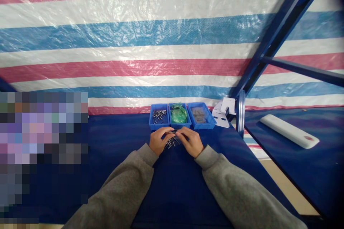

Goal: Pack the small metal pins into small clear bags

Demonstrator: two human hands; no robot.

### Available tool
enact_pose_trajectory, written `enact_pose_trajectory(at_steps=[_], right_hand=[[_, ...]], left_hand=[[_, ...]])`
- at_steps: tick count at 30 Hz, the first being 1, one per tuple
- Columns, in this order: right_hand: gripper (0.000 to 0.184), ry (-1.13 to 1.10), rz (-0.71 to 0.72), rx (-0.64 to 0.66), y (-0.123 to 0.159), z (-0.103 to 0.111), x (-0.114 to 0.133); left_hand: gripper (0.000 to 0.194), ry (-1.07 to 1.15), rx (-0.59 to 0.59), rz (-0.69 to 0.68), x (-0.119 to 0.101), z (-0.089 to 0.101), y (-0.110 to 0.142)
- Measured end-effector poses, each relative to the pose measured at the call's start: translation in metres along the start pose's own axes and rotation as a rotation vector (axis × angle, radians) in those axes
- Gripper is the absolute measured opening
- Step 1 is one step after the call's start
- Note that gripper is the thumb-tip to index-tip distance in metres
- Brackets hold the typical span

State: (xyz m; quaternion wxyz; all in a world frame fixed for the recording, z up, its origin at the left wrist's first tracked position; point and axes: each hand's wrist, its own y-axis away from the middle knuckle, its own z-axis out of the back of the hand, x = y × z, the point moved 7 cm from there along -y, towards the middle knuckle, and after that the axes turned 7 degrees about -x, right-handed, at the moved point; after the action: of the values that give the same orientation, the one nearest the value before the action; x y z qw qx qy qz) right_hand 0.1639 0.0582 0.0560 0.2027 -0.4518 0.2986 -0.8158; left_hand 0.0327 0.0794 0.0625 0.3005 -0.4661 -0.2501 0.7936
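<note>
My left hand and my right hand meet over the table, fingertips pinched around a thin dark metal pin-like piece. Its exact kind is too small to tell. Just beneath the fingers lies a loose pile of similar slim metal pieces on the dark blue tabletop. Beyond my hands, a blue bin holds more slim metal pieces. Beside it, a second blue bin contains a green plastic bag. In the third blue bin are greyish pieces in clear plastic.
White flat cut-out sheets lie right of the bins by a blue metal post. A long white object rests on another blue surface at right, across a gap. A striped plastic sheet hangs behind. The left side is pixelated.
</note>
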Motion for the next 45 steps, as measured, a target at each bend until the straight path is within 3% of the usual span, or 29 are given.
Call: enact_pose_trajectory(at_steps=[4,12,18,25,33,45], right_hand=[[0.03,0.01,-0.024,0.01,0.0,0.0,-0.003],[0.019,0.003,-0.049,0.009,0.002,-0.001,-0.006],[0.023,0.03,-0.096,0.007,0.002,-0.002,-0.012],[0.027,0.066,-0.066,-0.04,0.001,0.002,-0.011],[0.033,0.105,-0.07,-0.072,0.001,0.004,-0.014],[0.03,0.084,-0.065,-0.043,0.001,0.003,-0.011]], left_hand=[[0.017,-0.057,0.021,-0.031,-0.002,-0.002,-0.001],[0.039,-0.159,0.099,0.012,0.005,-0.007,0.001],[0.02,-0.088,0.052,-0.061,0.0,-0.005,0.0],[0.017,-0.032,0.024,-0.108,-0.009,-0.001,0.0],[0.018,0.007,-0.034,-0.001,-0.007,0.005,-0.001],[0.019,-0.042,0.035,0.035,-0.001,-0.002,0.0]])
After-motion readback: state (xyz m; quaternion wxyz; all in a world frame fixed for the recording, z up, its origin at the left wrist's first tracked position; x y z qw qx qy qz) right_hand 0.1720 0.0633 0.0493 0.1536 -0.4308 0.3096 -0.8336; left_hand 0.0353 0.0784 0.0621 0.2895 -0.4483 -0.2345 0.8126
